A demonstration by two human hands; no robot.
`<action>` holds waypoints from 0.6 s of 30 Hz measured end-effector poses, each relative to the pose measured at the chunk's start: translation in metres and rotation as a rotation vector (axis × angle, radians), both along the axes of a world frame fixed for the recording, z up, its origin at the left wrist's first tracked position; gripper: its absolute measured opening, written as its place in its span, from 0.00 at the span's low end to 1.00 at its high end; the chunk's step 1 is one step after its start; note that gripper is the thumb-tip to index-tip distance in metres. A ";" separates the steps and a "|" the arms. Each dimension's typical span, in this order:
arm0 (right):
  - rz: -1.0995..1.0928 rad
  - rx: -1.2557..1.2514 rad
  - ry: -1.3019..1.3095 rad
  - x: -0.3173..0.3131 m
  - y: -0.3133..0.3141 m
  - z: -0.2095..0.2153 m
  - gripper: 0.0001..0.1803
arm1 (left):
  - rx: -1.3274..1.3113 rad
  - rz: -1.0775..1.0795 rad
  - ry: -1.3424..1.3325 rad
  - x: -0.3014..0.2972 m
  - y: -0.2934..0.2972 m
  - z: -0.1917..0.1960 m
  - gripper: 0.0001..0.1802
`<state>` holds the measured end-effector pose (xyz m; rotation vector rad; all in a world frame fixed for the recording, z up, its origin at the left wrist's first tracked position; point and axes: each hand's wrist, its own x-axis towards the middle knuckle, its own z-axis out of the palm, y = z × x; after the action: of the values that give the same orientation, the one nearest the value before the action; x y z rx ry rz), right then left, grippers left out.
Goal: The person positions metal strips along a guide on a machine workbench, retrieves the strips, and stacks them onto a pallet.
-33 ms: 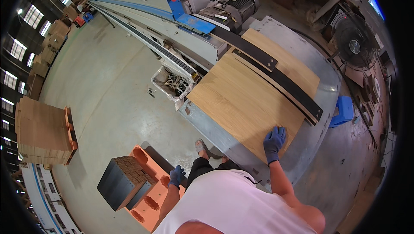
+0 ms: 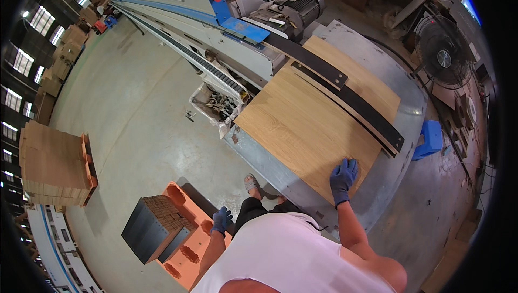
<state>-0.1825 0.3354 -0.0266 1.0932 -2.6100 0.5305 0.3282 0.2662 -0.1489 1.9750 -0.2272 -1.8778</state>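
Observation:
My right hand (image 2: pixel 343 178), in a blue-grey work glove, lies on the near right corner of a light wood-grain panel (image 2: pixel 302 125). Its fingers are stretched over the surface, not wrapped round the edge. The panel rests on a grey metal table (image 2: pixel 253 150). Two dark strips with wooden edges cross it: a longer one (image 2: pixel 307 55) running back to the machine and a second one (image 2: pixel 356 109) nearer me. Beside my leg hangs my left hand (image 2: pixel 221 220), gloved the same way, holding nothing, fingers loosely apart over the edge of an orange pallet (image 2: pixel 208 250).
Dark-faced boards (image 2: pixel 148 231) are stacked on the orange pallet. A long machine (image 2: pixel 237 50) with a blue plate and a motor (image 2: pixel 302 7) stands ahead. A bin of scraps (image 2: pixel 216 104) sits by it. At right are a fan (image 2: pixel 443 55) and blue stool (image 2: pixel 429 139); cardboard (image 2: pixel 54 163) is piled left.

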 end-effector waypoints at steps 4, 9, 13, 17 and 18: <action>-0.002 -0.018 0.013 0.002 -0.002 0.003 0.19 | 0.018 0.058 -0.052 -0.013 -0.003 0.015 0.12; -0.001 -0.025 0.001 0.002 -0.003 0.006 0.19 | -0.007 -0.043 0.033 0.025 0.007 -0.012 0.20; -0.001 -0.014 -0.011 0.004 -0.009 0.011 0.18 | -0.193 -0.219 0.000 0.040 0.020 -0.029 0.16; -0.020 -0.035 -0.001 0.000 -0.001 0.008 0.18 | -0.009 -0.024 0.159 0.025 0.008 -0.011 0.14; -0.013 -0.039 -0.010 0.002 -0.004 0.010 0.18 | -0.014 -0.018 0.150 0.027 0.009 -0.011 0.14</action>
<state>-0.1805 0.3315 -0.0170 1.0633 -2.6020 0.5827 0.3557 0.2757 -0.1597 1.8185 -0.2139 -2.0189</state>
